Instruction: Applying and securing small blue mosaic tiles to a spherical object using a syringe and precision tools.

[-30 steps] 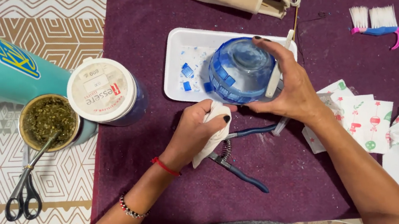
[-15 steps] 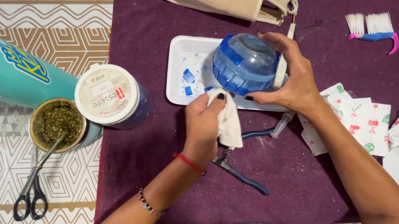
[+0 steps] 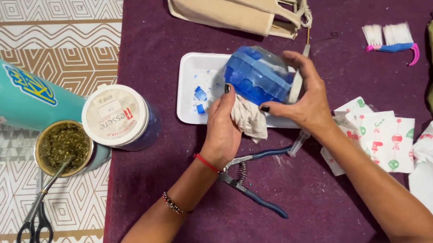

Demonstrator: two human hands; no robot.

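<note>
blue jar [image 3: 257, 74] cupped right [image 3: 305, 101], cloth [image 3: 248, 118] pressed left [image 3: 225, 128].

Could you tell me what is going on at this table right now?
A person's right hand holds a round blue mosaic-covered glass object over a white rectangular tray, while the left hand presses a crumpled white cloth against its side. Blue-handled nippers lie on the purple tablecloth beneath.
</note>
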